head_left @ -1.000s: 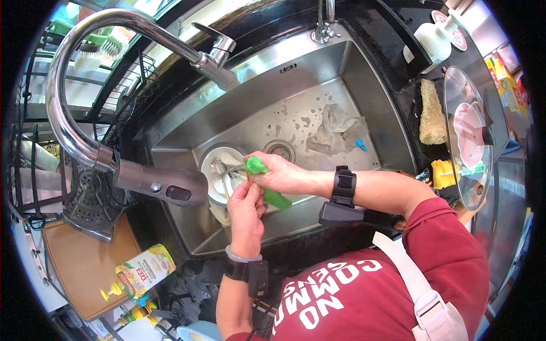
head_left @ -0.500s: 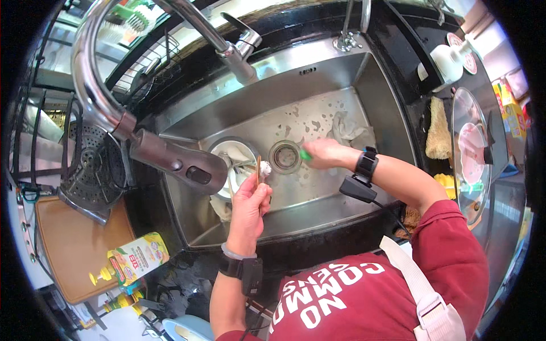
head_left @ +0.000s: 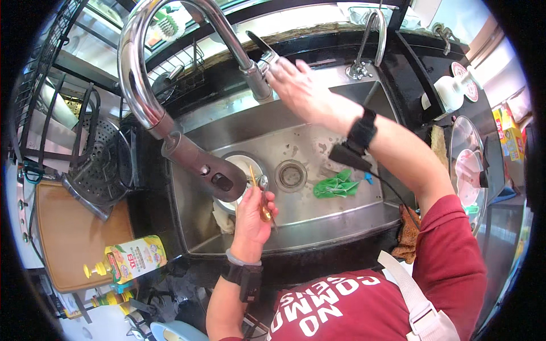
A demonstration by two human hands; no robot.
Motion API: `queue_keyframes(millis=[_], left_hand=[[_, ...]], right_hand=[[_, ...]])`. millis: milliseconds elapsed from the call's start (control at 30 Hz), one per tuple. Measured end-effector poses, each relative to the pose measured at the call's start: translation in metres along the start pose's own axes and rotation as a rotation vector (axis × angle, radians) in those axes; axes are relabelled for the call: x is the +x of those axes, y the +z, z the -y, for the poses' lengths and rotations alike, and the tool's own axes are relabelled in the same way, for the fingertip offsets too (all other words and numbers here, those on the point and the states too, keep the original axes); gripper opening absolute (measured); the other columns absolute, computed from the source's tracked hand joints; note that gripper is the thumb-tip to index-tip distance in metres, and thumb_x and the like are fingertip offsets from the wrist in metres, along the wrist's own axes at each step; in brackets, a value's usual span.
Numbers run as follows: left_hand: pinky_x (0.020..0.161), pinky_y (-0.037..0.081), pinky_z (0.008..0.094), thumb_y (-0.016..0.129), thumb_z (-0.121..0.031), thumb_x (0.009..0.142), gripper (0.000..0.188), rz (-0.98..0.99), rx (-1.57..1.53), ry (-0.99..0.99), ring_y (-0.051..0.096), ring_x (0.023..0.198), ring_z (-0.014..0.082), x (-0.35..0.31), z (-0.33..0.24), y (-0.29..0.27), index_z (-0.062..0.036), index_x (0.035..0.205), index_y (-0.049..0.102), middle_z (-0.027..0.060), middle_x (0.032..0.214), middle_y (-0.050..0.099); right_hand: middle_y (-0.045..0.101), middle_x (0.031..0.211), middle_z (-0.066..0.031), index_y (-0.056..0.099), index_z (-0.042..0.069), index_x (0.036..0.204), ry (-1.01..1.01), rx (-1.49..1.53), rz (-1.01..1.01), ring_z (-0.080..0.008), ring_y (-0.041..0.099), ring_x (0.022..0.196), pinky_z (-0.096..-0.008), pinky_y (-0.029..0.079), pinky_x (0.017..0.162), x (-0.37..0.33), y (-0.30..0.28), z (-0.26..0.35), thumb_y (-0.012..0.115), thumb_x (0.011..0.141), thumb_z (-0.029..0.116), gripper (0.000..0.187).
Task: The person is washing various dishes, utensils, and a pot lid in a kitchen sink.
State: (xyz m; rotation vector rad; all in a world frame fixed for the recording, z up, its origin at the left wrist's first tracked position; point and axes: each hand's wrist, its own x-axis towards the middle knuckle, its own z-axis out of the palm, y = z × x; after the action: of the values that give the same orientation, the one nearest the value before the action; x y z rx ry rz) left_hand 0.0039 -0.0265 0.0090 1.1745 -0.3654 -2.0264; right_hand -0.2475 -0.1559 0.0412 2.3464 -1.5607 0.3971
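Note:
My left hand (head_left: 254, 219) is closed around a few pieces of gold and silver cutlery (head_left: 265, 211) over the left side of the sink (head_left: 318, 219). Just behind it sits a white bowl (head_left: 250, 162), partly hidden by the dark spray head (head_left: 199, 167) of the tall faucet (head_left: 133, 74). With fingers stretched out, my right hand (head_left: 298, 88) touches the side of the faucet's lever (head_left: 266, 54). A crumpled green cloth (head_left: 336, 184) lies on the sink floor, right of the drain (head_left: 290, 175). No water stream shows under the spray head.
On the left are a brown cutting board (head_left: 79, 233), a yellow-capped bottle (head_left: 133, 260) and a black rack. A second small tap (head_left: 359, 68) stands behind the sink. To the right are a white pump bottle (head_left: 449, 91), a glass lid (head_left: 466, 170) and a brown scrubber (head_left: 406, 236).
My right hand has let go of the green cloth, now in the sink, and moved up to the faucet lever. White foam at the left hand's cutlery no longer shows.

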Motion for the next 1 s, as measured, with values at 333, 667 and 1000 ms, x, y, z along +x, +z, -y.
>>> queue_keyframes(millis=[333, 667, 1000], left_hand=[[0.080, 0.053, 0.0385, 0.047, -0.007, 0.093, 0.013, -0.057, -0.028, -0.005, 0.060, 0.080, 0.0167, -0.002, -0.011, 0.023, -0.0063, 0.105, 0.051, 0.0067, 0.092, 0.060], [0.080, 0.050, 0.0394, 0.047, -0.005, 0.092, 0.016, -0.062, -0.086, 0.103, 0.059, 0.086, 0.0192, 0.001, -0.004, 0.016, -0.0041, 0.107, 0.050, 0.0082, 0.097, 0.057], [0.083, 0.048, 0.0362, 0.046, -0.001, 0.091, 0.022, -0.333, 0.020, 0.610, 0.058, 0.093, 0.0218, 0.025, 0.022, 0.014, 0.0004, 0.112, 0.047, 0.0124, 0.105, 0.058]], right_hand=[[0.042, 0.138, -0.0079, 0.043, 0.010, 0.134, 0.001, -0.549, 0.058, -0.0237, 0.032, 0.132, -0.0449, 0.025, 0.106, 0.061, 0.015, -0.051, 0.048, 0.087, 0.021, 0.048], [0.055, 0.117, -0.0210, 0.053, 0.005, 0.120, 0.186, 0.012, 0.340, -0.0352, 0.053, 0.109, -0.0491, 0.041, 0.091, 0.002, 0.014, 0.012, 0.053, 0.082, 0.017, 0.040], [0.059, 0.083, -0.0030, 0.056, 0.005, 0.097, 0.597, 1.955, 1.037, -0.0106, 0.053, 0.072, -0.0267, 0.044, 0.063, -0.085, 0.002, 0.144, 0.043, 0.094, 0.042, 0.039]])
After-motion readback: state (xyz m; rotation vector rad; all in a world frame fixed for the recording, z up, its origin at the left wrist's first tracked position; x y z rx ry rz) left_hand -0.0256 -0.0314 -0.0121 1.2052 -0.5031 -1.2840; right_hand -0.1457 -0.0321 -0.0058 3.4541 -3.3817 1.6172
